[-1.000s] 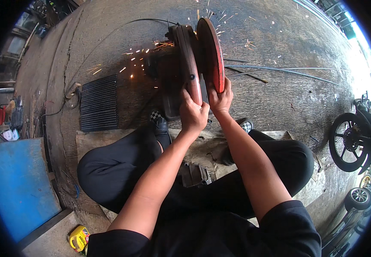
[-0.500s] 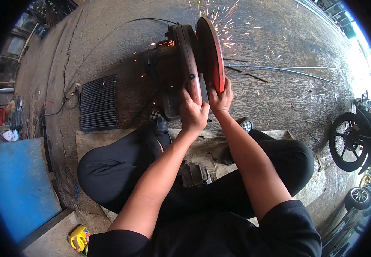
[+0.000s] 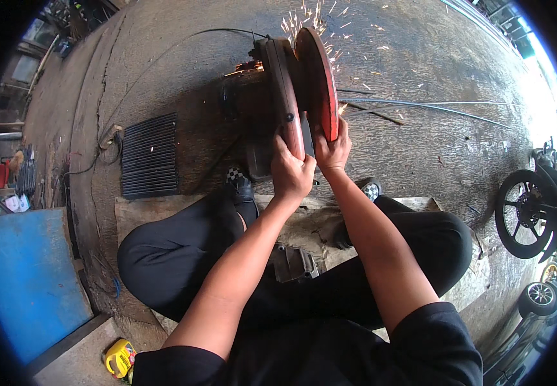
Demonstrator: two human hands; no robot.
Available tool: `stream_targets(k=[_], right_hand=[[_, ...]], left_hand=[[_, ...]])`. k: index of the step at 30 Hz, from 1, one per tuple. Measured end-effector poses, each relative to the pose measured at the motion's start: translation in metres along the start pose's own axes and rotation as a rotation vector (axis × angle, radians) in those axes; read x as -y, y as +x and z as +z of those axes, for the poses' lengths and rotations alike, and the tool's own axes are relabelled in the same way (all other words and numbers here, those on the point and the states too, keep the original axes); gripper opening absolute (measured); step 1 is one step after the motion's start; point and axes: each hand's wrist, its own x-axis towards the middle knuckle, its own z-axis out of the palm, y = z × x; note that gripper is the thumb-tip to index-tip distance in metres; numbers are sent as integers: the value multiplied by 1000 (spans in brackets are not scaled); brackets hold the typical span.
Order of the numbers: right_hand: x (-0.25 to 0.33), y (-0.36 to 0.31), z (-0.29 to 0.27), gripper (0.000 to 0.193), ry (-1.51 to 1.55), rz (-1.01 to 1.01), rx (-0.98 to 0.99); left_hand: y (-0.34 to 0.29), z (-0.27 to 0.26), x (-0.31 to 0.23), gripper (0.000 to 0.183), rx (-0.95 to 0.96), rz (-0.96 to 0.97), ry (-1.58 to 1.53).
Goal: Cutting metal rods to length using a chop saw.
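Note:
In front of me stands a dark power saw or grinder with a motor body [image 3: 249, 96]; I cannot tell its exact kind. My left hand [image 3: 292, 170] is closed around the near end of its curved reddish-brown guard [image 3: 281, 80]. My right hand [image 3: 334, 151] grips the lower edge of a large red-rimmed disc [image 3: 327, 90], which stands on edge just right of the guard. Bright sparks [image 3: 297, 26] spray from the disc's far side, and a glow shows left of the guard. The contact point between the parts is hidden.
A black ribbed grate [image 3: 149, 154] lies on the floor to the left, beside a cable. Thin rods [image 3: 433, 104] lie to the right. A metal part [image 3: 292, 262] rests between my legs. A blue panel [image 3: 30, 276], yellow bottle [image 3: 120, 358] and motorcycle wheel [image 3: 524, 212] stand farther out.
Both hands stay in nearly the same place on the guard and disc. The spark spray has shifted, and a small flash now shows by the disc's right edge near my right hand.

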Motion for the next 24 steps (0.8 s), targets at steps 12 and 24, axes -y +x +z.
stream_targets(k=[12, 24], right_hand=[[1, 0, -1, 46, -12, -1, 7], [3, -1, -1, 46, 14, 7, 8]], left_hand=[[0, 1, 1, 67, 10, -24, -2], [0, 1, 0, 65, 39, -134, -69]])
